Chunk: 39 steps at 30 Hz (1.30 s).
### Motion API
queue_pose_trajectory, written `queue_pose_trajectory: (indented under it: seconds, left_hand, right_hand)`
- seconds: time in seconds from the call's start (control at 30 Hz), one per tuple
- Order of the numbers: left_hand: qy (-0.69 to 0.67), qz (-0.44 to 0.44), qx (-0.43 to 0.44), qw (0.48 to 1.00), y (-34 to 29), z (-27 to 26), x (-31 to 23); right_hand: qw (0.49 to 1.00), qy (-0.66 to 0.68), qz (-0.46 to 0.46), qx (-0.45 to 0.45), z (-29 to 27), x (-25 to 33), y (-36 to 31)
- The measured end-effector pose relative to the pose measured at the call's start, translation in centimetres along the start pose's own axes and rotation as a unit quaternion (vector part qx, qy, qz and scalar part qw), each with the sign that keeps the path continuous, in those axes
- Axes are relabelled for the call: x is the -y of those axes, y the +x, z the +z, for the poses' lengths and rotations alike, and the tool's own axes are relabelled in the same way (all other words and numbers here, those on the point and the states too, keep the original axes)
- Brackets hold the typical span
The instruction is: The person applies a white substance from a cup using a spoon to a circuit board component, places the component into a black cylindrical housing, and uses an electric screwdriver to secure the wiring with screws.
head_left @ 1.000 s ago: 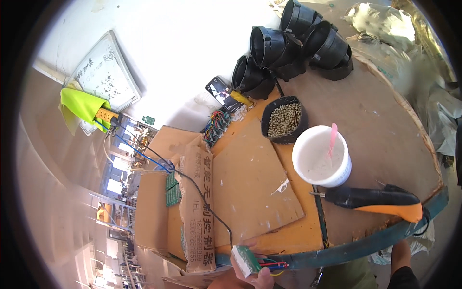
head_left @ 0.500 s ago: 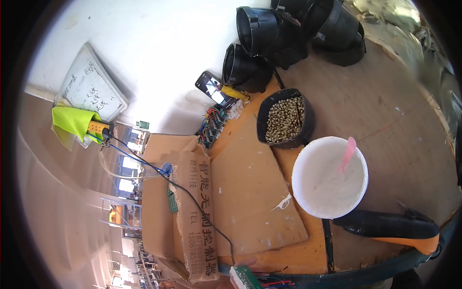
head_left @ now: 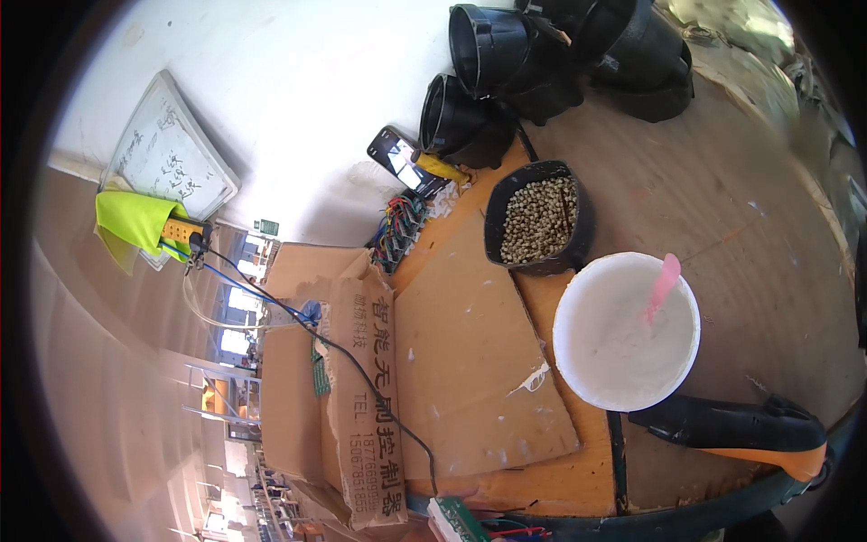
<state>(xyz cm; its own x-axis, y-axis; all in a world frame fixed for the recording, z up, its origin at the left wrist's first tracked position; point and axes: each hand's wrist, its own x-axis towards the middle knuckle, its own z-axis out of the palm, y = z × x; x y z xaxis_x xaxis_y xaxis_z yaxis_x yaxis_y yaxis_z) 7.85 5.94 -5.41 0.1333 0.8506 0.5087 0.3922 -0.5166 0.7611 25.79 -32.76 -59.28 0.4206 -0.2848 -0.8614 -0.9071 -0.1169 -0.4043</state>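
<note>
Neither of my hands can be made out. A green circuit board (head_left: 461, 521) with a pale edge and red and blue wires juts in at the bottom edge; what holds or supports it is hidden. A black cable (head_left: 397, 417) runs from it over the open cardboard box (head_left: 375, 452). Right of centre stands a white tub (head_left: 596, 379) of pale paste with a pink stick (head_left: 664, 285) upright in it. Just below lies a black and orange tool handle (head_left: 731, 426). Behind the tub is a black container (head_left: 582, 248) full of small beige pellets.
Several black bucket-shaped housings (head_left: 515, 63) stand at the back. A phone (head_left: 397, 158) leans by the wall, near a yellow-handled tool (head_left: 438, 168) and bundled coloured wires (head_left: 397, 230). A cardboard sheet (head_left: 479, 379) covers part of the table. A yellow power strip (head_left: 178, 231) hangs left.
The whole view has shifted slightly, with the tub a little farther right. The circuit board has dipped slightly at the bottom edge. Nothing on the table has visibly been moved.
</note>
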Motion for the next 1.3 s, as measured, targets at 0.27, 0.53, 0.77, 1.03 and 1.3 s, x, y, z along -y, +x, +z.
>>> queue_pose_trajectory:
  seconds: [0.27,0.53,0.77,1.03,1.3]
  left_hand:
    - [0.015,0.001,-0.002,1.0,-0.2,0.4,0.2]
    - [0.013,0.001,0.002,1.0,-0.6,0.4,0.1]
    - [-0.056,-0.005,-0.004,0.998,-2.2,-2.0,2.5]
    - [-0.263,-0.1,0.037,0.959,0.7,-2.4,-1.3]
    - [-0.109,0.018,0.009,0.994,-1.2,-0.9,0.6]
  right_hand:
    - [1.0,-0.011,0.003,0.006,0.7,-0.4,0.6]
    - [1.0,-0.02,-0.001,0.006,-0.2,-0.6,0.3]
    - [0.999,0.001,-0.04,0.005,-2.8,0.9,-1.3]
    - [0.995,0.036,-0.093,0.025,-2.8,6.8,-4.1]
    - [0.995,0.036,-0.083,0.043,-1.1,6.8,-3.0]
